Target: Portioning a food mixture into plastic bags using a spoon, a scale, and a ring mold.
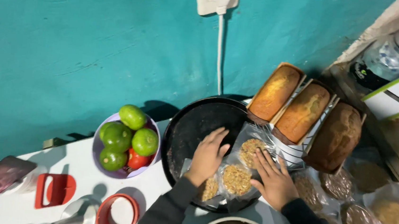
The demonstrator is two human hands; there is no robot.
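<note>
Left hand [208,156] and right hand [275,179], grips open and flat, press bagged patties [237,179] on the pan [194,121]; best kept level, probably

Both arms come up from the bottom edge in dark long sleeves, the cuffs ending at the wrists. The left hand [208,156] lies palm down, back of the hand to the camera, fingers straight and close together, pointing up and slightly right — the thumb tucked along the side. The right hand [274,178] is also palm down, its fingers spread and angled up-left toward the other hand. Neither hand is closed — both rest flat, near each other but apart.
</note>
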